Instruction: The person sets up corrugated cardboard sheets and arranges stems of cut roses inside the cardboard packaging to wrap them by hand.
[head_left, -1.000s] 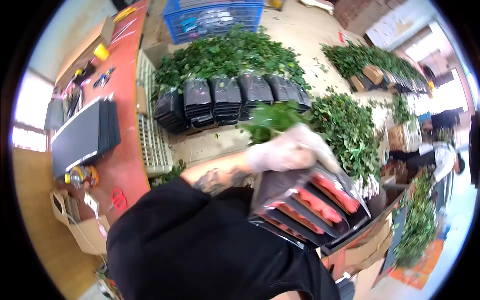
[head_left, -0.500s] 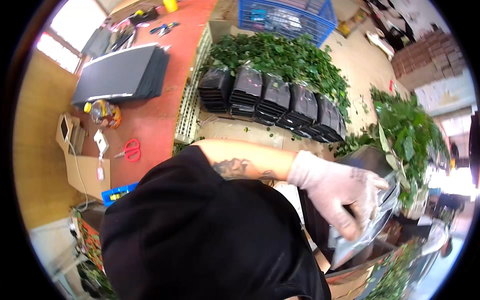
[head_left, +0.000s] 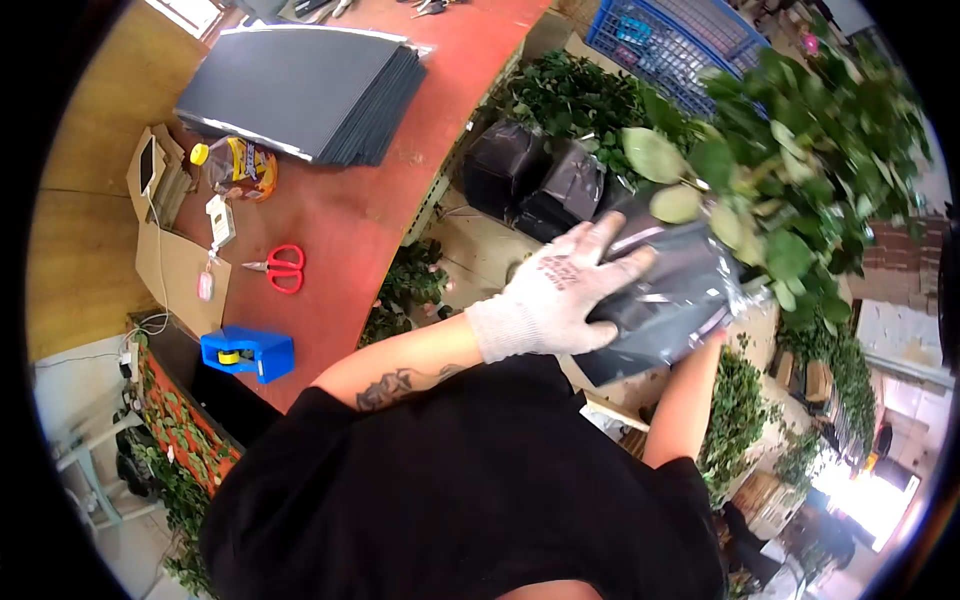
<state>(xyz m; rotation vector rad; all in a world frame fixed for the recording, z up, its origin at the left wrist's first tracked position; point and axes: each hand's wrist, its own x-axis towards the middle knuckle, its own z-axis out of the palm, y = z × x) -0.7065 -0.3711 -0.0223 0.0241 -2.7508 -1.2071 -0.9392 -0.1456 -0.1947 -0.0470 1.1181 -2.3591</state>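
A bundle of leafy green stems wrapped in black sheet and clear film [head_left: 665,295] is tilted in front of me, its leaves [head_left: 790,190] toward the upper right. My left hand [head_left: 565,290], in a pale glove, lies on the near left side of the wrap with its fingers spread. From below, my right hand [head_left: 710,348] reaches up to the bundle's lower right edge and bears it; most of its fingers are hidden behind the wrap.
On the red table [head_left: 340,240] at left lie a stack of black sheets [head_left: 300,90], red-handled scissors [head_left: 284,268], a bottle [head_left: 245,168] and a blue tape dispenser [head_left: 250,353]. Beyond are black-wrapped bundles [head_left: 505,165] and a blue crate [head_left: 665,50].
The leafy bundle has come up and left, in front of me, with both hands at it. My left hand has moved left and up. The view has turned, and my right forearm now shows.
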